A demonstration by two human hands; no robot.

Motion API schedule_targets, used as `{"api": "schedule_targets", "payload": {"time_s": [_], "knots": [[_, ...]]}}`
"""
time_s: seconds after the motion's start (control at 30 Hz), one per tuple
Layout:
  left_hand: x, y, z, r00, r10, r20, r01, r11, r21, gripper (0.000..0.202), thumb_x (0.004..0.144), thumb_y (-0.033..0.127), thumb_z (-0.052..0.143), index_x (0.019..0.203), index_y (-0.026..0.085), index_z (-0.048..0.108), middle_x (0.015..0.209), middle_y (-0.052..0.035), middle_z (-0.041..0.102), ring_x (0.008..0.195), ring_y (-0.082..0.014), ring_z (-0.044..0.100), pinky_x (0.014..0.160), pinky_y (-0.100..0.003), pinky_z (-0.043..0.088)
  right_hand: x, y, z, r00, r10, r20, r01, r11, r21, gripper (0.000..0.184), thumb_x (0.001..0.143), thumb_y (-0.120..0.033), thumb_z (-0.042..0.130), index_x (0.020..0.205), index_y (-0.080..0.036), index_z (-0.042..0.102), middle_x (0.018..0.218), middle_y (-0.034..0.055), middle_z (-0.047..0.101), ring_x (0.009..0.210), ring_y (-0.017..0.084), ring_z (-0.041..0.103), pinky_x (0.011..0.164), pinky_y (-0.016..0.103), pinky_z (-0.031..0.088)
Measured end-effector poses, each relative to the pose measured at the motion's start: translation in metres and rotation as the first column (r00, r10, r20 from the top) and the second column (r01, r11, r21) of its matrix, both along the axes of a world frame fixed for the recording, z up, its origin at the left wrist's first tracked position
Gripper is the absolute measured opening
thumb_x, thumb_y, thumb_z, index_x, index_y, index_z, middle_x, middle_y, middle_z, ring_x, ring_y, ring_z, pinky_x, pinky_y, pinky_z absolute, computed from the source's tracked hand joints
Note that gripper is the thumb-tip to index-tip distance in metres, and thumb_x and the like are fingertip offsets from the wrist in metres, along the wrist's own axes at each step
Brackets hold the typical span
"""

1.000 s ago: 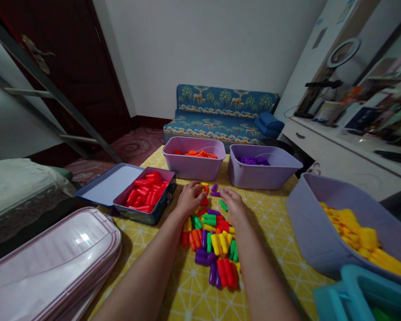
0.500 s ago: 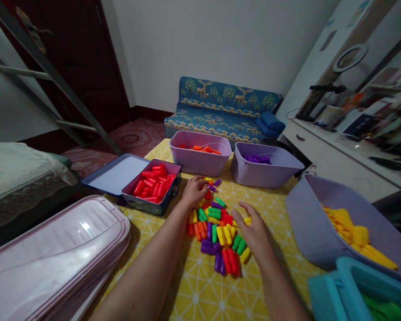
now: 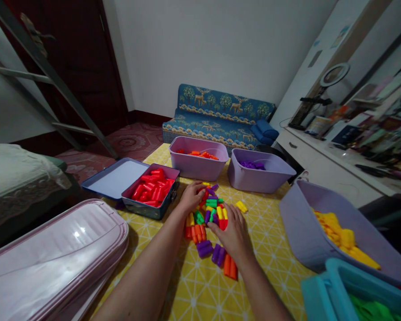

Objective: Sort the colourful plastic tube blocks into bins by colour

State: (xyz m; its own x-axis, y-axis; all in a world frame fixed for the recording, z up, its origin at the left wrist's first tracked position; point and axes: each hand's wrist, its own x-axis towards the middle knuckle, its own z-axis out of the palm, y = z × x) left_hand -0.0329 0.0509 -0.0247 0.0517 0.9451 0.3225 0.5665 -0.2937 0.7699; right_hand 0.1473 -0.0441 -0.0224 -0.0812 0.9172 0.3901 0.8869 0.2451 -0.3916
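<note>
A pile of small coloured plastic pieces (image 3: 200,232) in red, orange, yellow, green and purple lies on the yellow patterned tablecloth (image 3: 197,292). My left hand (image 3: 190,197) rests at the pile's far left edge, fingers curled over pieces there. My right hand (image 3: 233,232) lies palm down on the near right side of the pile, its fingers stretched across red and yellow pieces. One yellow piece (image 3: 241,206) lies apart, to the right.
An open tin box of red pieces (image 3: 152,189) stands left. Lilac tubs hold orange pieces (image 3: 197,168), purple pieces (image 3: 259,179) and yellow pieces (image 3: 307,232). A teal bin of green pieces (image 3: 334,285) sits near right. A pink case (image 3: 53,258) lies near left.
My right hand has drawn back from the far side, swung right, then come down onto the pile's near side. The pile is pushed closer together. My left hand has stayed put.
</note>
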Motion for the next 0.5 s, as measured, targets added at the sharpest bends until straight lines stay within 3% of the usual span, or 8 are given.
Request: {"api": "schedule_targets", "payload": {"time_s": [0.23,0.37,0.43,0.5], "knots": [[-0.002,-0.002,0.007,1.0,-0.008,0.0,0.008,0.999,-0.041,0.036,0.077,0.009,0.053,0.108,0.015,0.071,0.127,-0.0112,0.061,0.118,-0.0214,0.057,0.105,-0.034,0.042,-0.005,0.039,0.005,0.994,-0.034,-0.1,0.028,0.998,-0.053,0.057,0.078,-0.047,0.063,0.125,-0.016,0.054,0.125,0.014,0.06,0.117,0.027,0.053,0.101,0.041,0.038],[-0.001,-0.004,0.008,0.999,0.008,0.042,-0.005,0.998,-0.061,0.045,0.068,0.002,0.054,0.108,0.014,0.072,0.115,-0.0105,0.068,0.103,-0.0208,0.064,0.093,-0.031,0.05,-0.002,0.038,0.008,0.97,-0.087,-0.228,0.114,0.988,0.108,0.052,0.085,-0.048,0.054,0.123,-0.013,0.054,0.123,0.0164,0.061,0.115,0.026,0.054,0.098,0.039,0.039],[0.0,-0.004,0.007,0.997,0.019,0.078,-0.012,0.995,-0.1,0.042,0.07,0.004,0.056,0.108,0.014,0.071,0.104,-0.0091,0.072,0.09,-0.0189,0.067,0.083,-0.028,0.054,-0.002,0.03,0.019,0.972,-0.043,-0.23,0.084,0.981,0.172,0.041,0.086,-0.049,0.052,0.108,-0.016,0.062,0.113,0.0135,0.065,0.11,0.025,0.055,0.097,0.038,0.039],[0.001,-0.003,0.005,0.994,0.029,0.11,-0.015,0.991,-0.13,0.038,0.072,0.009,0.059,0.108,0.014,0.072,0.096,-0.0078,0.073,0.08,-0.0172,0.067,0.075,-0.026,0.054,-0.009,0.016,0.034,0.984,0.046,-0.172,-0.034,0.997,0.069,0.033,0.087,-0.05,0.052,0.084,-0.021,0.066,0.093,0.0074,0.069,0.094,0.021,0.06,0.088,0.033,0.042]]}}
